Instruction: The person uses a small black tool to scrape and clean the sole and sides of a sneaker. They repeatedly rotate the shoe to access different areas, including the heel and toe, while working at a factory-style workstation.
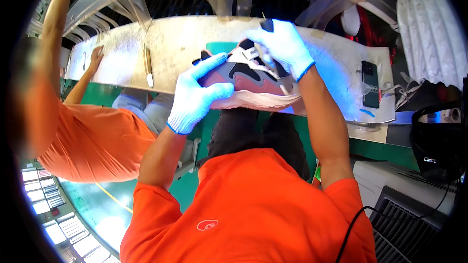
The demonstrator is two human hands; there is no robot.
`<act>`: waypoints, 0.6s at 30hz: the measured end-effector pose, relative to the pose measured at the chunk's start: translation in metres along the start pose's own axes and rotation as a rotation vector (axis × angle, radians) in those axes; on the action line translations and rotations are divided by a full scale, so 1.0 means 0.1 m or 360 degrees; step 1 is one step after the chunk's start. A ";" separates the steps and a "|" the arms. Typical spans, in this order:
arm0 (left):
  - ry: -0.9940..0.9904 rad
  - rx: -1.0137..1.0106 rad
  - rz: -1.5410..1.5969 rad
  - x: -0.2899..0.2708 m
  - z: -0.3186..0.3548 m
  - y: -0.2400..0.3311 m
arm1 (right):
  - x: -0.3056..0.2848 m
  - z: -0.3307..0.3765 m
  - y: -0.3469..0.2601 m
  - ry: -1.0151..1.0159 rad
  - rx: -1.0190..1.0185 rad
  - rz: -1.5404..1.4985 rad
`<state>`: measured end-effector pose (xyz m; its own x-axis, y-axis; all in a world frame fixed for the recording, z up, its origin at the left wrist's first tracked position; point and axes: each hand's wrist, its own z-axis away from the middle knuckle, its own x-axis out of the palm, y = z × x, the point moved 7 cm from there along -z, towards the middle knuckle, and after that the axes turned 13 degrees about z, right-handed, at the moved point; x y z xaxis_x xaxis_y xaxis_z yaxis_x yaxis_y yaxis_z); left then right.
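Note:
A pink, grey and black sneaker (248, 85) with a pale sole is held over the front edge of a long worn workbench (180, 39). My left hand (197, 95), in a white knit glove, grips the shoe's heel end from the left. My right hand (282, 44), gloved the same way, presses down on the shoe's top near the laces and tongue. My fingers hide part of the upper. A small dark piece sticks up behind my right fingertips.
A co-worker in an orange shirt (92, 139) stands at my left with a hand (95, 58) on the bench. A knife-like tool (147, 65) lies on the bench. A dark phone (370, 85) lies at the right. A grey machine (404, 195) stands at lower right.

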<state>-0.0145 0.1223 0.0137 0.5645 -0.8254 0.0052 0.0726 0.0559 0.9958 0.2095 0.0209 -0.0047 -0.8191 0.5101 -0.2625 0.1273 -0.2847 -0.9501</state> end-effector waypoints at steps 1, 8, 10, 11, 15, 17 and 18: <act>-0.0049 -0.0012 0.0038 -0.02 -0.09 -0.02 | -0.30 -0.13 0.29 0.0189 0.0010 0.0204; -0.0086 0.0151 -0.1211 -0.17 -0.36 -0.01 | -1.16 0.96 1.54 0.0770 0.0116 -0.0789; -0.0330 0.0594 -0.1291 0.42 -0.26 0.36 | -1.05 1.27 1.43 0.0896 0.0029 -0.0692; -0.0581 0.0689 -0.1267 0.73 -0.25 0.41 | -1.01 1.27 1.44 0.0909 0.0046 -0.0627; -0.1005 0.0320 -0.1758 1.58 -0.55 -0.01 | -0.91 1.09 1.36 0.0797 0.0169 -0.0528; -0.1018 0.0265 -0.1453 1.71 -0.51 0.49 | -0.91 1.09 1.38 0.0768 0.0322 -0.0518; -0.0943 0.0357 -0.1231 1.67 -0.42 0.75 | -0.90 1.07 1.34 0.0731 0.0378 -0.0427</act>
<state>0.1201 0.0122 0.0856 -0.0781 -0.7403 -0.6677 0.0551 -0.6720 0.7385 0.2409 -0.1498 -0.0900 -0.4717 0.8743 -0.1143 -0.2237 -0.2440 -0.9436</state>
